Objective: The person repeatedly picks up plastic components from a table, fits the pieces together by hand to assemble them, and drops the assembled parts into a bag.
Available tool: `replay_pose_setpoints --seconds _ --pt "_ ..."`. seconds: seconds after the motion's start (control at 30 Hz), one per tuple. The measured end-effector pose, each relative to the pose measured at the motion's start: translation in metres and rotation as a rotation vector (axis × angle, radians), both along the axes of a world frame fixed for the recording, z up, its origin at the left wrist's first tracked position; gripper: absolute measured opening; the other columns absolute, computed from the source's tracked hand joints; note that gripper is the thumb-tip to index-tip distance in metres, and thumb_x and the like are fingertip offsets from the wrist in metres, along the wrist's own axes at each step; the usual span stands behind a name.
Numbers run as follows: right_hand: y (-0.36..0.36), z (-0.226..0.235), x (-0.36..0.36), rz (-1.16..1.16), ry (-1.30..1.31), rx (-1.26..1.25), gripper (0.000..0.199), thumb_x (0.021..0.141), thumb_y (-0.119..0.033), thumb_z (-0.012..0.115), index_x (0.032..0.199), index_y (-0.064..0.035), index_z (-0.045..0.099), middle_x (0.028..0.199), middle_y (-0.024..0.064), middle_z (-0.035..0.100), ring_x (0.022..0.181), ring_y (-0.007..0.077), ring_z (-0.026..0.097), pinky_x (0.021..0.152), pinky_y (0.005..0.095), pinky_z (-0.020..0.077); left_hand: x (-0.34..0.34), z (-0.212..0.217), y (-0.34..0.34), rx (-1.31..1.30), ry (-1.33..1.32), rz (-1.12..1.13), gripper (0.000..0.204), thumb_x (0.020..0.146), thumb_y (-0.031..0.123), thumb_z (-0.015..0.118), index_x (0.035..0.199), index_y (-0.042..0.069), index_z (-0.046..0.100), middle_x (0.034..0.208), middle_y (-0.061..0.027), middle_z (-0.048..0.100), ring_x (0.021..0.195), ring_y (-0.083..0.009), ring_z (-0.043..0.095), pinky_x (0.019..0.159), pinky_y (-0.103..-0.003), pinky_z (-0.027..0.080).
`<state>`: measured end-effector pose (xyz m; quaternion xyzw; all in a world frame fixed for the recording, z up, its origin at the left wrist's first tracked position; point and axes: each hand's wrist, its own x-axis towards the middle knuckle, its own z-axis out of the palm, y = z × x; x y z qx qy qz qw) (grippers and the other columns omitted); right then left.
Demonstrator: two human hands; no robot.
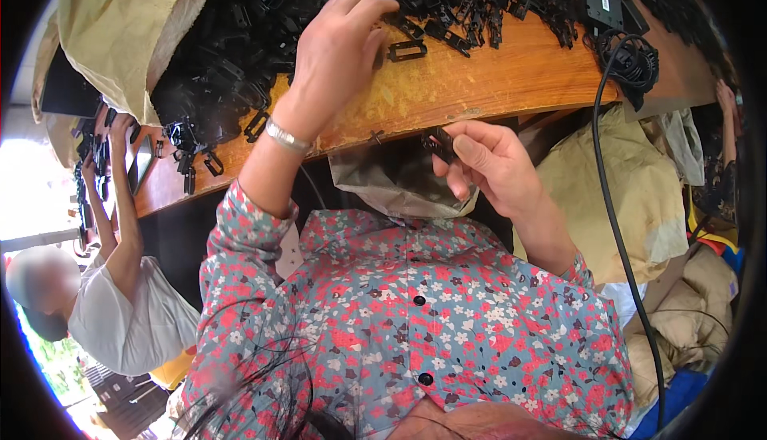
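Note:
My left hand (339, 53), with a silver bracelet or watch on its wrist, reaches over the near edge of a heap of black plastic parts (216, 65). Its fingers are bent and apart from the thumb, and I see nothing held in them. A few loose black frame-shaped pieces (407, 50) lie by its fingertips. Near the table's front edge my right hand (495, 160) pinches a small black plastic part (438, 144) between thumb and fingers. Below that part hangs an open clear plastic bag (399, 188).
The worn wooden table (495, 81) carries the heap. A brown paper sack (120, 25) stands at the left, another (615, 192) at the right. A black box (601, 5), coiled cable (627, 61) and hanging cord are at the right. A co-worker (128, 304) handles parts at the left.

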<state>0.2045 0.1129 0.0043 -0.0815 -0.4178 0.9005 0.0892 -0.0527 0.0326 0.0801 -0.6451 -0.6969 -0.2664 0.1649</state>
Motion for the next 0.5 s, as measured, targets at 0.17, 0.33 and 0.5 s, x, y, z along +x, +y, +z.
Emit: replay_pose_setpoints --seconds 0.17,0.33,0.5 --pt "-0.012 -0.005 0.007 -0.012 -0.027 -0.02 0.028 0.107 -0.023 0.067 0.121 0.0014 0.069 0.095 0.0094 0.076 0.069 0.0102 0.067 0.061 0.0233 0.0539 -0.023 -0.009 0.026 -0.085 0.203 0.035 0.035 0.085 0.003 0.077 0.118 0.011 0.072 0.106 -0.0081 0.067 0.105 -0.0313 0.066 0.085 -0.041 0.058" --pt "-0.015 -0.007 0.007 -0.007 -0.072 0.005 0.027 0.107 -0.022 0.067 0.12 0.001 0.069 0.094 0.0094 0.076 0.068 0.0104 0.067 0.061 0.0233 0.0539 -0.029 -0.016 0.031 -0.101 0.266 -0.014 0.03 0.086 0.006 0.077 0.115 0.01 0.072 0.105 -0.0084 0.066 0.103 -0.032 0.067 0.085 -0.041 0.059" --pt "-0.014 0.001 0.004 -0.032 -0.045 0.013 0.029 0.107 -0.022 0.067 0.123 0.0023 0.068 0.094 0.0103 0.076 0.067 0.0107 0.067 0.061 0.0236 0.0539 -0.018 -0.01 0.016 0.055 -0.049 -0.062 0.03 0.092 0.006 0.074 0.122 0.009 0.071 0.103 -0.0066 0.071 0.096 -0.0231 0.072 0.084 -0.033 0.059"
